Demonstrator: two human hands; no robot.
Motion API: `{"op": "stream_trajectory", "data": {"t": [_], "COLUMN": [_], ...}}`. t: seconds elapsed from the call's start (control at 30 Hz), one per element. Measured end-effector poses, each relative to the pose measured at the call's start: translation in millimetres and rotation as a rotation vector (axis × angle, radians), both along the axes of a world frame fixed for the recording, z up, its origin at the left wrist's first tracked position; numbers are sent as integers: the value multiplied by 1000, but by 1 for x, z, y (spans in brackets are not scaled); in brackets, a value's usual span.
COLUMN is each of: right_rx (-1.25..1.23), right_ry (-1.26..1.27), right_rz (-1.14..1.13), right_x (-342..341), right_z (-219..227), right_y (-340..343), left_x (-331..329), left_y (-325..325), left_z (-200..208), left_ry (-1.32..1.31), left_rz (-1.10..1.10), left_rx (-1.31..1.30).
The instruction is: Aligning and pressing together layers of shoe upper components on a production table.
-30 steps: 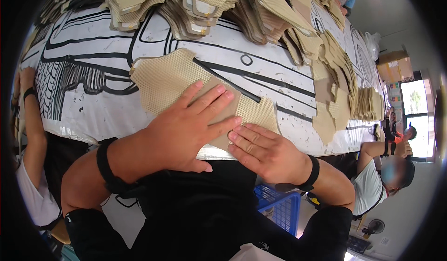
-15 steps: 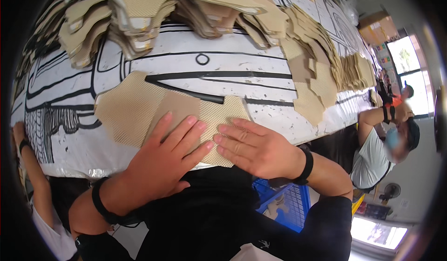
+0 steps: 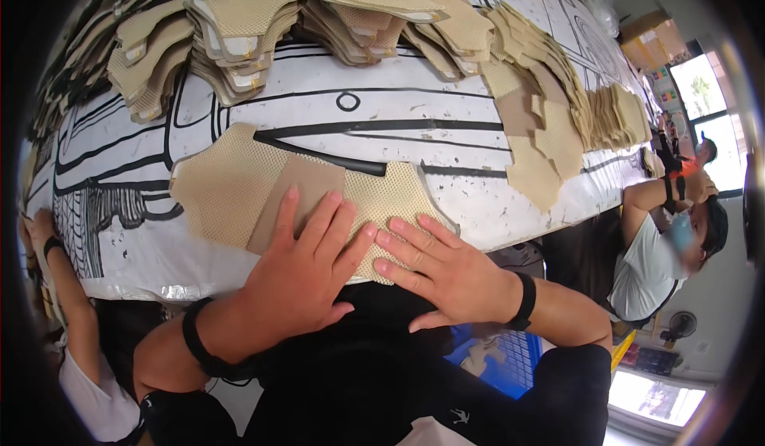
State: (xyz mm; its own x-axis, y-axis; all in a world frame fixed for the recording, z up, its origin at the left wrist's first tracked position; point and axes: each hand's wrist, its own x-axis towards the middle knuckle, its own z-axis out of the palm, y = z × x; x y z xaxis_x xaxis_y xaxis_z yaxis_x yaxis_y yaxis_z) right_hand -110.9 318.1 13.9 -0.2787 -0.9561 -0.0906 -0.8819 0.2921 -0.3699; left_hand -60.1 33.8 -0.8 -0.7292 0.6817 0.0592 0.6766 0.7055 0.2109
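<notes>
A beige mesh fabric piece (image 3: 223,183) with a plain brown strip across its middle lies flat near the front edge of the table. My left hand (image 3: 307,267) rests on it, fingers stretched out over the brown strip and the mesh beside it. Pressed on the right part of the same piece is my right hand (image 3: 446,275), its fingers spread and its thumb hanging toward the table edge. The fingertips of both hands almost meet. Neither hand grips anything.
Stacks of beige fabric pieces (image 3: 247,8) line the far side of the white, black-lined table (image 3: 414,111). More pieces (image 3: 550,143) overlap at the right. A blue crate (image 3: 506,362) stands below the edge. Co-workers sit at the left (image 3: 80,318) and right (image 3: 649,267).
My right hand's fingers have spread, its thumb now shows, and it has slid slightly right and down. My left hand sits a little lower on the fabric. The whole view has shifted slightly.
</notes>
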Motion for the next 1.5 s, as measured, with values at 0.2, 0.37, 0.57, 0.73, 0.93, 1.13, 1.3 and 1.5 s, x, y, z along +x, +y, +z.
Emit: {"op": "stream_trajectory", "data": {"t": [0.2, 0.37, 0.57, 0.73, 0.93, 1.13, 1.3, 1.5], "right_rx": [-234, -213, -168, -145, -93, -35, -114, -4], "right_ry": [-91, 275, 391, 410, 392, 444, 536, 310], "right_rz": [-234, -251, -330, -386, -400, -448, -506, -540], "right_x": [0, 18, 22, 22, 35, 37, 24, 8], "right_z": [7, -25, -35, -44, -44, -33, -34, -34], "right_y": [-33, -53, -54, -48, -45, -56, -61, -60], "left_x": [3, 1, -22, -5, -3, -11, -28, -18], "left_y": [-2, -18, -59, -68, -70, -80, -78, -71], "left_z": [4, -2, -29, -29, 0, -18, -24, -13], "left_ry": [-17, -35, 152, 76, -71, 67, 80, -35], "left_rz": [-1, -10, 308, 526, 580, 618, 643, 688], "left_rx": [-42, 78, -44, -23, -11, -111, -100, -122]}}
